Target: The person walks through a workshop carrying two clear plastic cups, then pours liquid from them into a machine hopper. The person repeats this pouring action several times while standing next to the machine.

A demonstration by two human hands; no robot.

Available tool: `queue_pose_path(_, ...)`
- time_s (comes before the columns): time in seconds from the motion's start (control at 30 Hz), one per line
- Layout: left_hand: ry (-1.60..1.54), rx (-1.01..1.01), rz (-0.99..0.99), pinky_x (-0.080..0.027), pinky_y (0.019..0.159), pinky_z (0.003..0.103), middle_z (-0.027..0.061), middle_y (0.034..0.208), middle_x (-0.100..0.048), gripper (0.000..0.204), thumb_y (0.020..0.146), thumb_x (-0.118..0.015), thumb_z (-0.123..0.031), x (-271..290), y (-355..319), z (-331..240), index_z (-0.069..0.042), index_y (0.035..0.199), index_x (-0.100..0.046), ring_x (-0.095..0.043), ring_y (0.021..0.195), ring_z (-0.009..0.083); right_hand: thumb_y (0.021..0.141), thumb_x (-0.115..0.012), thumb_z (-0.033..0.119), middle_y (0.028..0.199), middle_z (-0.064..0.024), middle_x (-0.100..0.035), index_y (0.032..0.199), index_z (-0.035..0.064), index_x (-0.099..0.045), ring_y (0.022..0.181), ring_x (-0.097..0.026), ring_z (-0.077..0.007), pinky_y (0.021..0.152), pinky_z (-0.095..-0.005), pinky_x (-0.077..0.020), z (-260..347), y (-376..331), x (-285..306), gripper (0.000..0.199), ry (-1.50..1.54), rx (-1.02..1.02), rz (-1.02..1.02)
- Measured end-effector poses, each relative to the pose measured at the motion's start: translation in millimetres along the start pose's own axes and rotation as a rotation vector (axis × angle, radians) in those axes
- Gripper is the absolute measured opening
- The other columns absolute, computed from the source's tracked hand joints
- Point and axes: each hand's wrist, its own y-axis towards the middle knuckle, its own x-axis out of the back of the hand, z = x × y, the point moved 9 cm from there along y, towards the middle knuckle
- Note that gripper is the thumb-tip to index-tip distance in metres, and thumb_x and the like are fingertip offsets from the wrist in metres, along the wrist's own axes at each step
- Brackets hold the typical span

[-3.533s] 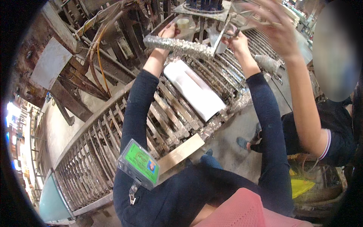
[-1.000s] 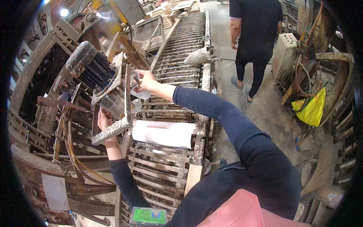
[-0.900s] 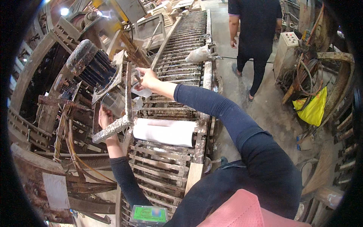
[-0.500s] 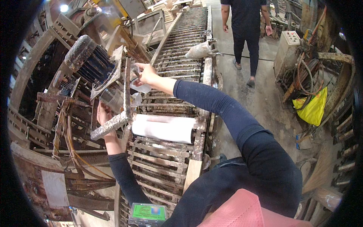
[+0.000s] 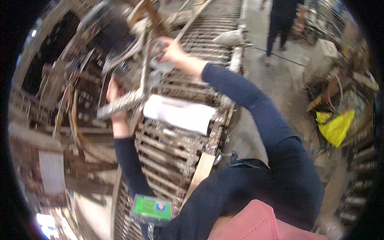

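Note:
My right hand [image 5: 172,51] reaches over the roller conveyor beside a crusted metal frame [image 5: 127,102], its fingers closed on a piece of clear plastic [image 5: 162,64]. Lower and to the left, my left hand [image 5: 115,91] is up behind the frame's near bar, fingers curled against more see-through plastic [image 5: 127,75]. Motion blur and the bar hide part of its grip. A white roll [image 5: 180,114] lies across the conveyor just nearer than the frame. Past the frame is a dark, ribbed motor [image 5: 114,34].
The slatted roller conveyor [image 5: 168,154] runs away from me, with a pale wooden strip [image 5: 200,172] near my body. A whitish bag-like bundle [image 5: 228,38] rests on its right edge. Another person [image 5: 278,24] is on the walkway. A yellow bag [image 5: 337,126] hangs by a control box [image 5: 326,54].
My view has shifted, so the conveyor and the white roll appear higher. Both hands stay at the metal frame. The other person has walked farther off.

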Motion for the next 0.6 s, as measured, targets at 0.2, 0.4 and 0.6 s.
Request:
queue_pose_path(0.2,0.655,-0.411,0.353,-0.033,0.081,0.029,0.0072,0.108,-0.045,0.035,0.089,-0.049,-0.02,5,-59,-32,-0.003,0.12,-0.048,-0.039,0.095,0.0169,0.083,-0.044,-0.004,0.107,-0.0134,-0.055,0.128,0.0061,-0.041,0.078,-0.059,-0.024,0.069,-0.0356,-0.0547,0,-3,-7,0.046,-0.231,0.101,0.194)
queue_pose_path(0.4,0.407,-0.263,0.238,-0.036,0.08,0.032,0.0082,0.105,-0.049,0.038,0.085,-0.052,-0.025,3,-108,-11,-0.003,0.116,-0.051,-0.043,0.094,0.0182,0.079,-0.047,-0.007,0.12,-0.0142,-0.05,0.13,0.0026,-0.038,0.094,-0.055,-0.0203,0.08,-0.036,-0.0468,-16,37,28,0.053,-0.583,0.025,0.163)
queue_pose_path(0.6,0.14,-0.225,0.041,-0.039,0.079,0.034,0.0091,0.102,-0.053,0.041,0.08,-0.056,-0.029,16,-44,-5,-0.003,0.112,-0.054,-0.048,0.092,0.0196,0.08,-0.048,-0.009,0.114,-0.0113,-0.053,0.124,0.001,-0.047,0.092,-0.054,-0.0212,0.078,-0.0333,-0.0463,-30,81,54,0.045,-0.338,0.028,0.14)
